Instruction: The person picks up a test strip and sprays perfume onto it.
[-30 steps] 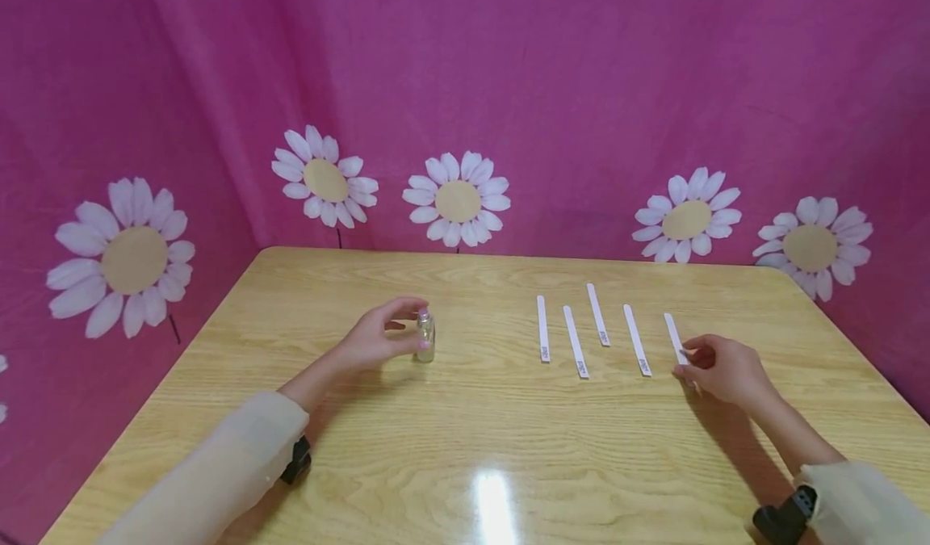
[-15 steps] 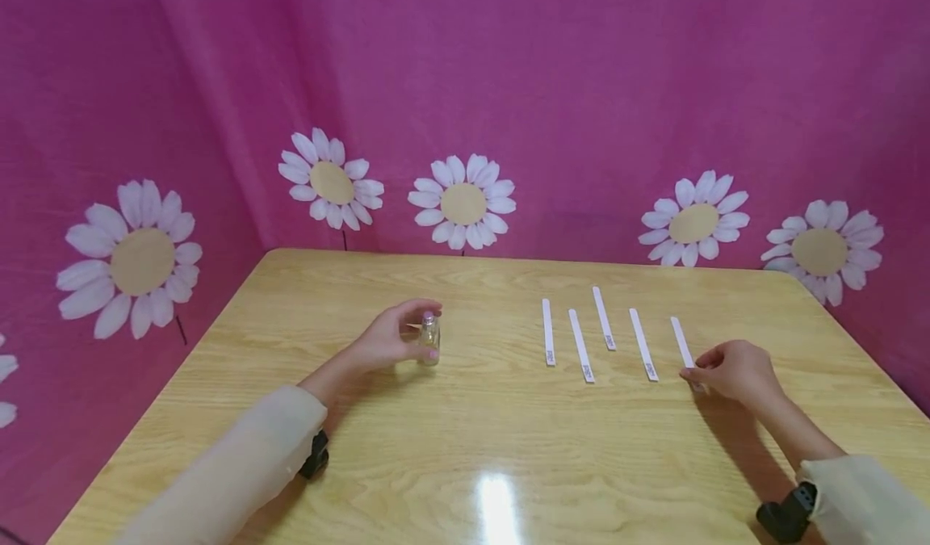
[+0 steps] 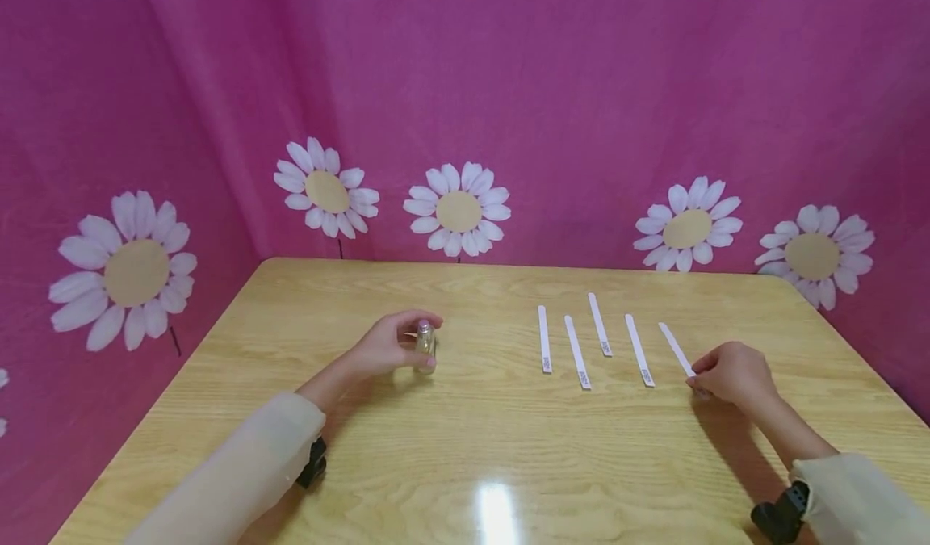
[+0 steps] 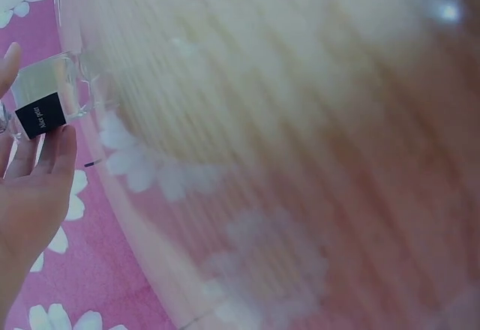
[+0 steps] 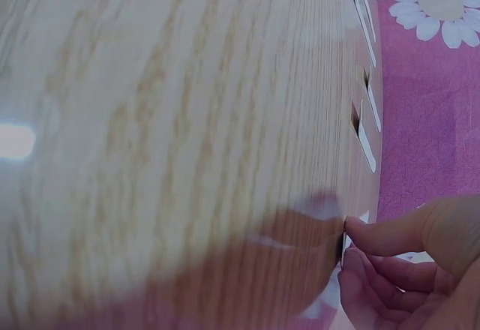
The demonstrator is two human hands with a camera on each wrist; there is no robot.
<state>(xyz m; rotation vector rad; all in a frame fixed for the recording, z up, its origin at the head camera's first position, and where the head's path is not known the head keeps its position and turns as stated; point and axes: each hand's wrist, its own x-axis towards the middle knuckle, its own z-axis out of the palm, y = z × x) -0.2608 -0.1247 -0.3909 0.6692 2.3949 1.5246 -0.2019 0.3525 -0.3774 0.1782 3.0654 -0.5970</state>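
A small clear glass bottle (image 3: 425, 344) with a black label (image 4: 41, 114) stands on the wooden table (image 3: 465, 448). My left hand (image 3: 392, 345) holds it, thumb and fingers curled round it. Several white paper strips lie in a row right of centre, the leftmost strip (image 3: 543, 339) among them. My right hand (image 3: 730, 374) pinches the near end of the rightmost strip (image 3: 676, 350), and its far end is turned to the left. In the right wrist view the fingertips (image 5: 360, 232) pinch the strip's end at the table surface.
Pink cloth printed with white daisies (image 3: 458, 208) hangs close behind and beside the table. The table's left edge (image 3: 152, 416) and right edge (image 3: 865, 351) are close to my arms. A light glare (image 3: 494, 509) lies on the near tabletop.
My right hand has closed on the near end of the rightmost strip and swung its far end leftward. My left hand has stayed on the bottle.
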